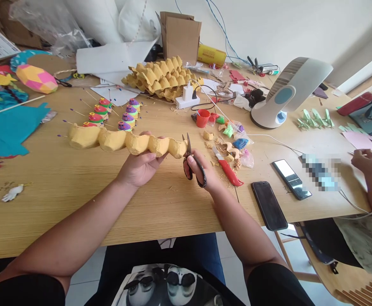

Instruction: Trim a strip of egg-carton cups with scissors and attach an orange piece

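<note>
My left hand (141, 168) grips a yellow egg carton strip (136, 144) from below, holding it level above the table. The strip is a single row of several cups. In my right hand (207, 170) is a pair of dark-handled scissors (189, 146), blades pointing up and slightly apart at the strip's right end. Whether the blades touch the cardboard I cannot tell. Beyond the strip stand painted red-and-green cups (101, 109) and purple-and-green cups (129, 114), with thin dark-tipped sticks around them.
A red-handled craft knife (229, 170) lies right of my right hand, near cardboard scraps (209, 135) and a red cup (203, 118). Stacked egg cartons (163, 76) and a white fan (288, 93) stand behind. Two phones (269, 205) (291, 179) and another person's hand (368, 161) are right.
</note>
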The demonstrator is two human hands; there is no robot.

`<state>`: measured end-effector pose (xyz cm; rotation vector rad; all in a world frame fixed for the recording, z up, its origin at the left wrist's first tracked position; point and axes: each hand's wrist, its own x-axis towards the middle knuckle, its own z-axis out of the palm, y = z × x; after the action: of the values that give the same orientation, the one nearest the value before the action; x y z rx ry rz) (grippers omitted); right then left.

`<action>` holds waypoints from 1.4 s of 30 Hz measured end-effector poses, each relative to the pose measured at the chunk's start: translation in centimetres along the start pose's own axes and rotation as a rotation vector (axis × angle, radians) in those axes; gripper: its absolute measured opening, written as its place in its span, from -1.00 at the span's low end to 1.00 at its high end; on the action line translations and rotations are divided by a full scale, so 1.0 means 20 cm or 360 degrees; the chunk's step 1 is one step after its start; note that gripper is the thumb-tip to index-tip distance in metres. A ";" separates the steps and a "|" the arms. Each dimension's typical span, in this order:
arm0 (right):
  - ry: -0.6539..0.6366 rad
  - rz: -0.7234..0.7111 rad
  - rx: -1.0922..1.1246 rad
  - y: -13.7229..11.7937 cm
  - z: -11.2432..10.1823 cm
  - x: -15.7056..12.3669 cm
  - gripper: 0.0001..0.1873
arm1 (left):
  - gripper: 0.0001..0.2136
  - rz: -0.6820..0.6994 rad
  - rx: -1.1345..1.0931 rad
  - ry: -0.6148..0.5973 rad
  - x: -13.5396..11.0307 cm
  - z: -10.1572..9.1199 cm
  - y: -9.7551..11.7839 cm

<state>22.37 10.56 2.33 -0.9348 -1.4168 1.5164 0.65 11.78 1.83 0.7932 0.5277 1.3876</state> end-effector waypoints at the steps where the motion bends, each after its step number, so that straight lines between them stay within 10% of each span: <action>1: 0.0007 -0.0008 0.0000 0.00 0.00 0.00 -0.41 | -0.46 0.0003 0.0010 -0.0007 0.00 0.00 0.00; 42: 0.0109 -0.0101 0.0014 0.03 0.02 0.01 -0.43 | -0.51 0.0034 -0.0006 -0.0045 -0.02 0.02 -0.02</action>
<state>21.85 10.57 1.80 -0.9197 -1.3771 1.4296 1.18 11.36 1.74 0.8164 0.4954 1.3950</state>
